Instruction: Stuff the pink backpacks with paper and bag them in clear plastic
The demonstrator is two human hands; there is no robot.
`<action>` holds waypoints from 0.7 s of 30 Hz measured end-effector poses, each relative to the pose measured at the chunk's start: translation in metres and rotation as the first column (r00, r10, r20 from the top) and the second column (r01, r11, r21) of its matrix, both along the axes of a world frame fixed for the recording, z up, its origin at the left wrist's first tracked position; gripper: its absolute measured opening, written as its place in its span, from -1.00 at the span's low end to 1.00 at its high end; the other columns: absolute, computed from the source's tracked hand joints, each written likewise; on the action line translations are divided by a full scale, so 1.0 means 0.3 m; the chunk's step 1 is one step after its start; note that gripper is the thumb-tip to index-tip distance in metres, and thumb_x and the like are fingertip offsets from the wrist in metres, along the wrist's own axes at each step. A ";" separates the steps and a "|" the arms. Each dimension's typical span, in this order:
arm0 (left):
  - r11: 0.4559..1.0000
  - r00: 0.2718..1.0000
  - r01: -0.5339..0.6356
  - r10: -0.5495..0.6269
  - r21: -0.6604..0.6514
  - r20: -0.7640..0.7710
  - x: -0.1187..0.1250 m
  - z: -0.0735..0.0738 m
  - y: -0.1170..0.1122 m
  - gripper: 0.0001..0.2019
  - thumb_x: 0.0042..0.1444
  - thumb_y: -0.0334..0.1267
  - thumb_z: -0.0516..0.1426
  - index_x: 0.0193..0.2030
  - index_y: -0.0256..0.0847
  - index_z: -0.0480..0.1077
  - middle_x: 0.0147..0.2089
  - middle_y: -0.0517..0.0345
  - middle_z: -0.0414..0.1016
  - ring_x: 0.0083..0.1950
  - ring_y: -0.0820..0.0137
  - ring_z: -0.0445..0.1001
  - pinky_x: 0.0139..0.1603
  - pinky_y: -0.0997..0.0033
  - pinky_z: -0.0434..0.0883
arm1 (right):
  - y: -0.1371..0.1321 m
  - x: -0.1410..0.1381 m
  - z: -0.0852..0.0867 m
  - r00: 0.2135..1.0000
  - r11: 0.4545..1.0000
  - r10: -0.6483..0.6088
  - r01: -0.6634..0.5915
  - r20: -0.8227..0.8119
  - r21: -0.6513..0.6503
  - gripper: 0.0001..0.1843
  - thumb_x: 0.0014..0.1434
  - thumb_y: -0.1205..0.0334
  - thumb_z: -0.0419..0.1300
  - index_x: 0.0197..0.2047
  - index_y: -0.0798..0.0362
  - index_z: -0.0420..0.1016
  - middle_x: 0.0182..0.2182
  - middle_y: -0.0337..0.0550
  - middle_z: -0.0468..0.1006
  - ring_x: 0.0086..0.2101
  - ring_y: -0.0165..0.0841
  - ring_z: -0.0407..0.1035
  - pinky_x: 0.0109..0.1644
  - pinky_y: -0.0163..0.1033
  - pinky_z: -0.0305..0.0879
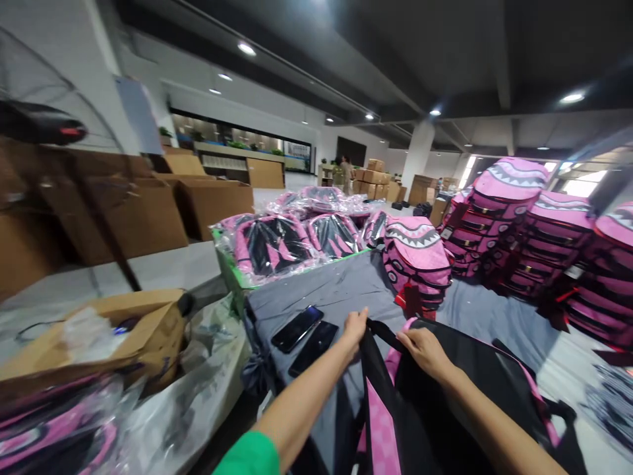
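A pink and black backpack [479,363] lies in front of me with its black back panel facing up. My left hand [355,328] is closed on the black shoulder strap [380,363], near its upper end. A short way to the right, my right hand [422,349] pinches the black webbing [386,334] by the bag's top edge. Two dark phones, one [297,328] beside the other [315,346], rest on the grey cloth [341,284] left of my hands. Just beyond stands a pink backpack with a shark-mouth print [418,254].
Plastic-wrapped backpacks [277,244] fill a green-edged bin at the back. Tall stacks of pink bags [504,218] stand at right. On the left are an open carton [148,343], clear plastic [182,409], a blurred fan [44,123] and large cardboard boxes [143,211]. A person stands far off.
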State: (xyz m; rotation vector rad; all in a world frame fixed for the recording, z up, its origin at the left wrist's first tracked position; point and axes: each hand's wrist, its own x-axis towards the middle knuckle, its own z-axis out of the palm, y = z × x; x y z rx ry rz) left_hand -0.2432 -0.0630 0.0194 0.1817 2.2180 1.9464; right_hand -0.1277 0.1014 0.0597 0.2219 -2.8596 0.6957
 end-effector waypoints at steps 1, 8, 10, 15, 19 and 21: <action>0.998 0.999 0.039 -0.040 0.050 0.004 -0.012 0.047 -0.015 -0.63 0.33 -0.01 0.13 -0.34 -0.29 0.39 -0.44 0.25 0.38 -0.46 0.49 0.37 -0.40 0.46 0.38 | -0.008 -0.024 0.028 0.999 0.999 -0.033 0.033 0.016 -0.014 -0.66 0.38 0.05 -0.01 -0.14 0.01 0.54 -0.55 -0.25 0.33 -0.46 -0.33 0.28 -0.26 -0.25 0.14; 0.892 0.936 0.351 -0.329 0.284 -0.124 0.040 0.353 -0.046 -0.33 -0.45 0.26 0.44 -0.38 -0.32 0.47 -0.39 0.07 0.50 -0.37 0.38 0.45 -0.32 0.41 0.39 | -0.041 -0.155 0.212 0.996 0.988 0.056 -0.065 -0.067 -0.139 -0.84 0.18 0.34 0.13 -0.17 0.09 0.47 -0.33 -0.23 0.48 -0.28 -0.37 0.39 -0.18 -0.34 0.27; 0.881 0.926 0.377 -0.348 0.285 -0.149 0.086 0.380 -0.035 -0.31 -0.48 0.29 0.43 -0.41 -0.32 0.47 -0.42 0.06 0.49 -0.40 0.39 0.43 -0.35 0.41 0.36 | -0.039 -0.150 0.235 0.995 0.993 0.040 -0.050 -0.090 -0.110 -0.88 0.15 0.38 0.12 -0.21 0.10 0.41 -0.35 -0.24 0.46 -0.31 -0.38 0.39 -0.23 -0.36 0.27; 0.911 0.938 0.322 -0.270 0.256 -0.218 0.136 0.381 -0.018 -0.33 -0.40 0.37 0.37 -0.54 -0.27 0.36 -0.58 0.26 0.31 -0.53 0.50 0.26 -0.50 0.49 0.17 | 0.046 -0.059 0.294 0.988 0.997 -0.067 0.072 -0.142 0.036 -0.81 0.14 0.37 0.17 -0.14 0.07 0.37 -0.30 -0.19 0.44 -0.28 -0.33 0.37 -0.23 -0.33 0.21; 0.932 0.944 0.247 -0.170 0.265 -0.284 0.121 0.373 -0.018 -0.32 -0.40 0.38 0.37 -0.53 -0.23 0.26 -0.58 0.38 0.18 -0.50 0.56 0.17 -0.48 0.55 0.10 | 0.090 0.147 0.262 0.996 0.983 -0.068 0.075 -0.050 0.167 -0.93 0.22 0.35 0.12 -0.28 0.06 0.44 -0.31 -0.10 0.47 -0.35 -0.33 0.37 -0.28 -0.31 0.21; 0.918 0.933 0.296 -0.218 0.264 -0.288 0.118 0.364 0.022 -0.29 -0.37 0.44 0.32 -0.47 -0.21 0.27 -0.54 0.35 0.23 -0.47 0.52 0.24 -0.43 0.54 0.19 | 0.043 0.287 0.190 0.998 0.979 -0.028 0.018 0.049 0.201 -0.92 0.13 0.38 0.17 -0.37 0.05 0.45 -0.38 -0.13 0.49 -0.39 -0.33 0.37 -0.31 -0.31 0.25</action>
